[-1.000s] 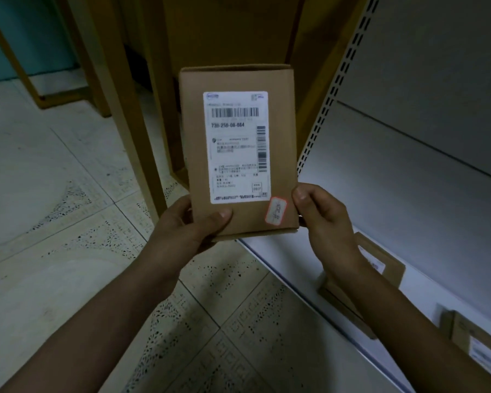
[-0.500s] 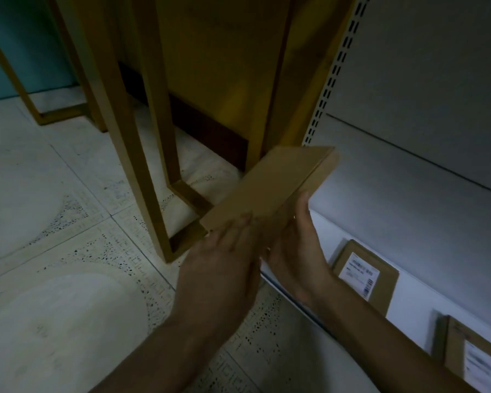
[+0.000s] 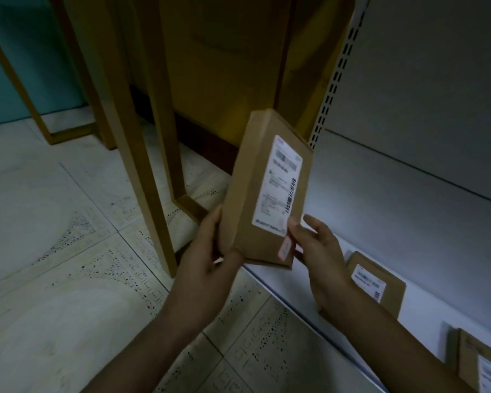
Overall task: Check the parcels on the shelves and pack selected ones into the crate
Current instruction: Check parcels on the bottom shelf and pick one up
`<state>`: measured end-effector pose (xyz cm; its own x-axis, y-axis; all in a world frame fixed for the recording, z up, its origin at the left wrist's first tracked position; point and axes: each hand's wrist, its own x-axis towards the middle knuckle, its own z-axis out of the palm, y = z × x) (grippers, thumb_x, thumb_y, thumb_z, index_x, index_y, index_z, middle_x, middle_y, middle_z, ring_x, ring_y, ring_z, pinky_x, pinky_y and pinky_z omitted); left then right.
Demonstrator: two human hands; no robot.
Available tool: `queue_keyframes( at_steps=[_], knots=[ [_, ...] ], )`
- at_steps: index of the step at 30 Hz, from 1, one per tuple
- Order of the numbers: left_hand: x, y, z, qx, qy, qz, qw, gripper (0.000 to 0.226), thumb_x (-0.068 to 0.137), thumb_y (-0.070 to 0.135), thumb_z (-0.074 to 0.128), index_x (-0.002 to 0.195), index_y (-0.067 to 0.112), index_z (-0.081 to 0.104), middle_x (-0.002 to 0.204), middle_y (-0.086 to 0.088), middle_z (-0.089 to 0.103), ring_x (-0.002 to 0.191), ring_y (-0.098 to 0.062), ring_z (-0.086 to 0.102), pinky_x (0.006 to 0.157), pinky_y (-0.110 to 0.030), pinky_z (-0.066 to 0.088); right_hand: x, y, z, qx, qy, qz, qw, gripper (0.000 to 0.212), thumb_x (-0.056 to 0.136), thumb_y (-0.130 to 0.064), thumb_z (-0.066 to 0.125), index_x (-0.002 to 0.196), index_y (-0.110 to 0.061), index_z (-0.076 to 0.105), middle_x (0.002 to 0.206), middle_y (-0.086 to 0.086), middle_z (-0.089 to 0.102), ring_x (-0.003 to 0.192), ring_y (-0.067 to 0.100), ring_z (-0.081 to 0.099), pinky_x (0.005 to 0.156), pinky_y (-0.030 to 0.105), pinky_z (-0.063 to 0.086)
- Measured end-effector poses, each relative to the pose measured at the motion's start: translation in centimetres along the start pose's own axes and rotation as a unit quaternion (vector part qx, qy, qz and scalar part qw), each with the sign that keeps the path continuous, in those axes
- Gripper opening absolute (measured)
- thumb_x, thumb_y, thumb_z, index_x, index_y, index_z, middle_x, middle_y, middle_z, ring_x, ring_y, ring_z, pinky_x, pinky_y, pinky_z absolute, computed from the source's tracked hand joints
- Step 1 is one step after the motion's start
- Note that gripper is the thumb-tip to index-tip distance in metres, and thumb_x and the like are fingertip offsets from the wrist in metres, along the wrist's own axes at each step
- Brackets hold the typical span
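Head view, and the count is three parcels, two hands, one shelf. The held parcel is up in the air, over the left end of the shelf's front edge, right where the white shelf meets the tiled floor.

Its long axis runs nearly upright, with the top end leaning a little to the right. The lower end sits down between the hands. The broad face with the one white shipping label is turned rightward and toward the camera, and a narrow side faces left. The label runs lengthwise along the box, its print too blurred to read. One small pink sticker sits near the bottom right corner of that face.

The left grip is grasping the lower left side of the parcel, thumb along the narrow side. The right grip is grasping the lower right edge, thumb pressed on the labelled face just beside the sticker.

On to the shelf, which holds two more brown boxes. The nearer shelf parcel stands propped behind the right wrist, label facing out. The far shelf parcel stands well apart from it, at the frame's right edge.

Behind the held box stands a yellow-brown wooden frame.
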<state>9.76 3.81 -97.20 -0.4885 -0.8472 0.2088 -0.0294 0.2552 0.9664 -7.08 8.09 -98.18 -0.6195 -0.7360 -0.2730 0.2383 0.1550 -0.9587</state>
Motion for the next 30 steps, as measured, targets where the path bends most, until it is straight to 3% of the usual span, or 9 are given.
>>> queue_keyframes(
  at_steps=[3,8,11,14,18,22,25,27,30],
  knots=[
    [0.0,0.2,-0.7,-0.087,0.006,-0.071,0.994,0.057,0.095,0.009,0.047,0.144,0.036,0.033,0.130,0.017,0.056,0.111,-0.002,0.060,0.089,-0.024,0.054,-0.2,0.0,0.1,0.054,-0.053,0.049,0.996,0.034,0.090,-0.024,0.060,0.120,-0.010,0.062,0.105,0.006,0.073,0.099,0.019,0.067,0.081,0.028,0.055],
    [-0.1,0.2,-1.0,-0.055,0.018,-0.107,0.993,0.077,0.084,0.038,0.060,0.146,0.049,0.016,0.133,0.024,0.050,0.108,0.004,0.058,0.080,-0.018,0.055,-0.7,-0.7,0.6,0.104,-0.088,0.010,0.991,0.030,0.093,-0.018,0.056,0.122,-0.014,0.059,0.101,0.002,0.074,0.088,0.013,0.071,0.067,0.024,0.058],
    [-0.2,-0.2,-0.9,-0.034,0.027,-0.093,0.995,0.083,0.084,0.028,0.066,0.146,0.049,0.016,0.125,0.026,0.056,0.103,0.007,0.059,0.085,-0.022,0.055,-1.1,-0.9,0.7,0.113,-0.122,0.005,0.986,0.035,0.092,-0.017,0.055,0.127,-0.020,0.056,0.107,0.003,0.073,0.094,0.016,0.070,0.070,0.027,0.059],
    [0.0,-0.4,-1.2,-0.061,0.040,-0.107,0.992,0.077,0.085,0.024,0.067,0.143,0.051,0.024,0.118,0.020,0.060,0.094,0.001,0.063,0.074,-0.023,0.058,-1.4,-1.2,0.7,0.086,-0.186,-0.019,0.979,0.044,0.088,-0.014,0.059,0.129,-0.030,0.054,0.116,0.000,0.070,0.103,0.021,0.068,0.078,0.034,0.059],
    [0.4,-0.2,-1.4,-0.065,0.052,-0.126,0.988,0.077,0.085,0.030,0.065,0.144,0.052,0.020,0.121,0.017,0.057,0.095,-0.008,0.062,0.067,-0.025,0.054,-1.5,-1.6,0.2,-0.026,-0.235,-0.059,0.970,0.077,0.069,-0.018,0.074,0.135,-0.043,0.043,0.122,-0.006,0.065,0.109,0.020,0.065,0.081,0.038,0.058],
    [0.6,0.1,-1.1,-0.069,0.067,-0.173,0.980,0.065,0.086,0.039,0.061,0.141,0.052,0.028,0.113,0.021,0.057,0.098,-0.005,0.060,0.065,-0.024,0.052,-2.1,-2.6,0.1,-0.063,-0.207,-0.057,0.975,0.072,0.064,-0.023,0.074,0.130,-0.035,0.048,0.103,-0.002,0.072,0.082,0.020,0.072,0.064,0.029,0.059],
    [0.6,-0.1,-0.7,-0.084,0.061,-0.234,0.967,0.032,0.087,0.046,0.056,0.118,0.041,0.054,0.088,0.007,0.063,0.072,-0.001,0.063,0.060,-0.024,0.054,-2.5,-2.8,0.5,-0.077,-0.160,-0.045,0.983,0.066,0.066,-0.032,0.073,0.126,-0.022,0.050,0.077,-0.003,0.074,0.055,0.019,0.068,0.055,0.027,0.058],
    [0.5,-0.2,-0.4,-0.083,0.053,-0.260,0.961,0.028,0.088,0.050,0.053,0.109,0.033,0.058,0.074,0.002,0.060,0.053,0.000,0.057,0.060,-0.024,0.055,-2.8,-2.6,0.7,-0.079,-0.126,-0.025,0.989,0.064,0.071,-0.032,0.073,0.126,-0.014,0.048,0.067,-0.002,0.072,0.050,0.017,0.065,0.053,0.027,0.058],
    [0.6,-0.3,-0.2,-0.089,0.046,-0.288,0.952,0.032,0.089,0.053,0.052,0.110,0.030,0.058,0.077,0.001,0.059,0.057,-0.007,0.051,0.063,-0.027,0.055,-3.1,-2.5,0.7,-0.072,-0.093,-0.010,0.993,0.059,0.076,-0.031,0.074,0.124,-0.012,0.048,0.071,0.001,0.072,0.053,0.015,0.065,0.052,0.026,0.056]
  ],
)
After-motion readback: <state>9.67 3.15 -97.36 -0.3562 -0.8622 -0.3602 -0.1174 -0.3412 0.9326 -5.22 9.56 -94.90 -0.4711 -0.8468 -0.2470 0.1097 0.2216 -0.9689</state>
